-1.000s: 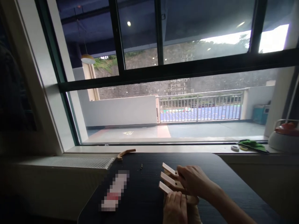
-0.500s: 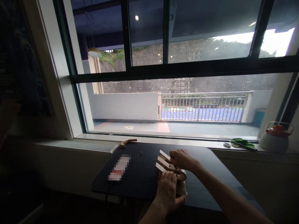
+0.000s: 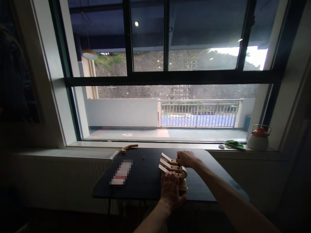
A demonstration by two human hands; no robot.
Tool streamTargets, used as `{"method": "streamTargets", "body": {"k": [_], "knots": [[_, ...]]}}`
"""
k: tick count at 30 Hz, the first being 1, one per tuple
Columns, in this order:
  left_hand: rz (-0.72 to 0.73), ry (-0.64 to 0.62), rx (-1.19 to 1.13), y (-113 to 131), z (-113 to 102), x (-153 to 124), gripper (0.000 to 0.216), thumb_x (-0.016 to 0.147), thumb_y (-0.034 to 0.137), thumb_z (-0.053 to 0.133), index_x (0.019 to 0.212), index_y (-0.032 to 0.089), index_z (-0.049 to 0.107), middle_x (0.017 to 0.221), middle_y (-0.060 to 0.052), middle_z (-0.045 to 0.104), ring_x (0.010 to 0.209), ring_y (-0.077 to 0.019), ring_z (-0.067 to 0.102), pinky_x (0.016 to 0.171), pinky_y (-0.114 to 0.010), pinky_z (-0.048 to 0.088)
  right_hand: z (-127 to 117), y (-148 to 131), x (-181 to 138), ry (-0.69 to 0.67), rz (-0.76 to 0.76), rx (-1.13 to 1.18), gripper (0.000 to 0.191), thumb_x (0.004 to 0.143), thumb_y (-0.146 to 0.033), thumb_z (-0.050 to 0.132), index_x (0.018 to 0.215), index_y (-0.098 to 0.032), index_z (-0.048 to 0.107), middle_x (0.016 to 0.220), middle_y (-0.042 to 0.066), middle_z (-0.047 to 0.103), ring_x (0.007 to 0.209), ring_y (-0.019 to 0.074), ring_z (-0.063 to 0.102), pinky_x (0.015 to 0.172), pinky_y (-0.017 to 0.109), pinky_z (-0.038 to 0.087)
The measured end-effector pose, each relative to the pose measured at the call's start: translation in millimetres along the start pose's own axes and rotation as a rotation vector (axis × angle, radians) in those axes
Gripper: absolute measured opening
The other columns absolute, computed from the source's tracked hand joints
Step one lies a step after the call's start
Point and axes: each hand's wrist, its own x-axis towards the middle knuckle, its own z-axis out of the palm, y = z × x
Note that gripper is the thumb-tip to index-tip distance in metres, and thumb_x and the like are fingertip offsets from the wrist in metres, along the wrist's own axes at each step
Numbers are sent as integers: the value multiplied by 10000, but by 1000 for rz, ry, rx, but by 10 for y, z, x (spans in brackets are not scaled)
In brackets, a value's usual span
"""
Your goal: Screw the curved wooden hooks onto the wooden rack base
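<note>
On the dark table lies a wooden rack [image 3: 167, 167] with several bent wooden arms, each with small dark holes or screw heads. My left hand [image 3: 169, 187] presses over its near part, fingers on top and thumb along the right side. Above the arms, my right hand [image 3: 186, 159] is closed in a fist around the top of an upright tool with a thin dark shaft [image 3: 179, 169], which looks like a screwdriver. Its handle is hidden in the fist. The shaft's lower end meets the nearest arm, close to my left fingers.
A loose bent wooden arm [image 3: 130, 147] lies at the table's back left corner, with small dark screws [image 3: 143, 158] nearer. A blurred-out phone-shaped object [image 3: 121, 173] lies left. On the sill stand a kettle-like jug [image 3: 258, 139], a green cloth [image 3: 235, 144] and tape rolls [image 3: 221, 146].
The whole view has shifted, so the table and window sit further left. Both hands keep their places on the rack and the tool; my right fist is slightly turned.
</note>
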Motion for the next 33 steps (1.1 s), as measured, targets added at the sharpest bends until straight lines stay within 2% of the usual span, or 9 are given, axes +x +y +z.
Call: {"method": "streamTargets", "body": {"k": [5, 11, 15, 19, 24, 33], "knots": [[0, 29, 28, -10, 63, -19, 689, 689, 582, 523, 1231, 163, 449, 1269, -124, 465, 1210, -335, 356, 1040, -506, 266, -44, -10, 9, -6, -86, 9, 213, 780, -294, 484, 905, -231, 645, 886, 54, 685, 808, 201, 631, 627, 250, 407], [12, 50, 8, 0, 63, -27, 645, 703, 552, 521, 1218, 169, 452, 1258, -116, 474, 1213, -315, 359, 1056, -497, 255, 41, -86, 45, 16, -48, -11, 273, 821, -304, 447, 969, -172, 633, 947, 129, 669, 870, 234, 623, 678, 284, 423], [6, 60, 16, 2, 62, -30, 635, 702, 551, 517, 1209, 174, 460, 1259, -119, 472, 1210, -327, 364, 1038, -508, 276, 1, -138, 61, 7, -13, -36, 305, 833, -283, 426, 994, -131, 636, 962, 175, 659, 880, 254, 625, 679, 302, 435], [16, 73, 31, 11, 58, -32, 631, 696, 537, 522, 1209, 174, 460, 1252, -118, 473, 1210, -333, 361, 1033, -511, 281, -85, -145, 36, -29, -41, -48, 247, 781, -268, 496, 916, -150, 665, 905, 156, 675, 830, 254, 638, 654, 294, 438], [7, 78, 39, 32, 17, -26, 612, 679, 489, 541, 1206, 189, 455, 1235, -111, 476, 1192, -335, 370, 1018, -524, 290, -72, -90, -23, -4, -115, -40, 227, 810, -285, 486, 958, -209, 639, 935, 92, 677, 875, 219, 627, 698, 273, 424], [28, 69, 57, 44, -25, -23, 615, 693, 478, 539, 1225, 187, 435, 1228, -110, 472, 1180, -327, 375, 1009, -517, 302, -51, -117, -30, 17, -49, -60, 296, 840, -280, 417, 958, -134, 646, 929, 161, 667, 863, 254, 630, 671, 307, 440]]}}
